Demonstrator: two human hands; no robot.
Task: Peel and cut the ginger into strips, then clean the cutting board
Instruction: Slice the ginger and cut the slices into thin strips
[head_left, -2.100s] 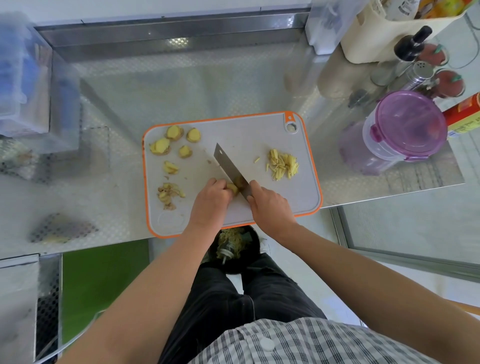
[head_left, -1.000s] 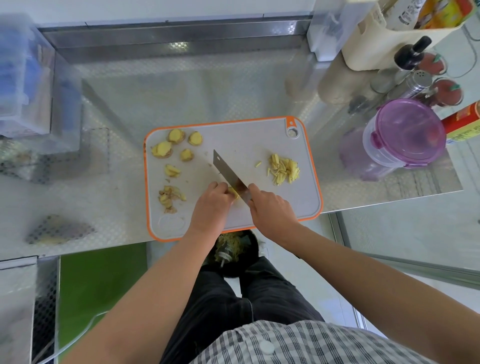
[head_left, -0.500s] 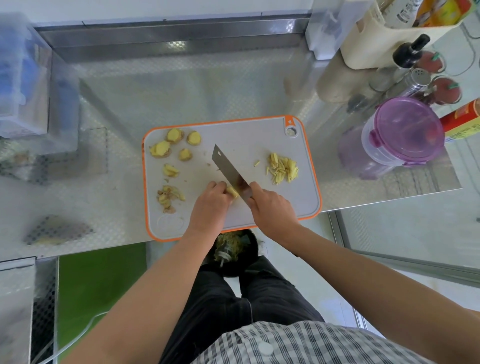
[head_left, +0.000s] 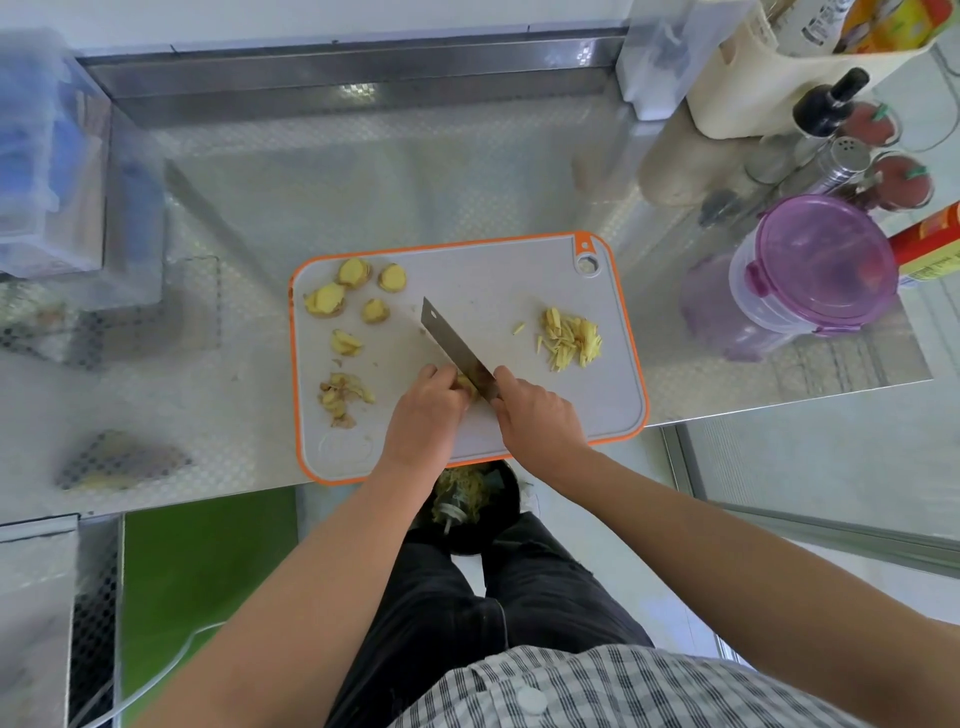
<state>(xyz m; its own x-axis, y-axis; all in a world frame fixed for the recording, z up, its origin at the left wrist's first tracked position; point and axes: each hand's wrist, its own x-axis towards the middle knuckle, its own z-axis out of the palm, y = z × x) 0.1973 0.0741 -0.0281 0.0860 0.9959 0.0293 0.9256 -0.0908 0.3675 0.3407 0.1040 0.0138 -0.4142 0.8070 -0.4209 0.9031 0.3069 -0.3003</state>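
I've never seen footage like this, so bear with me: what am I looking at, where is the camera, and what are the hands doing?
There is no machine here. A person wears one wide-angle camera on the head, so every picture looks down at their own arms and hands. The left hand holds a piece of ginger down on the orange-rimmed cutting board. The right hand grips a knife whose blade is against that piece. Cut strips lie on the board's right side, with slices and peel scraps on its left. The board sits on a metal counter.
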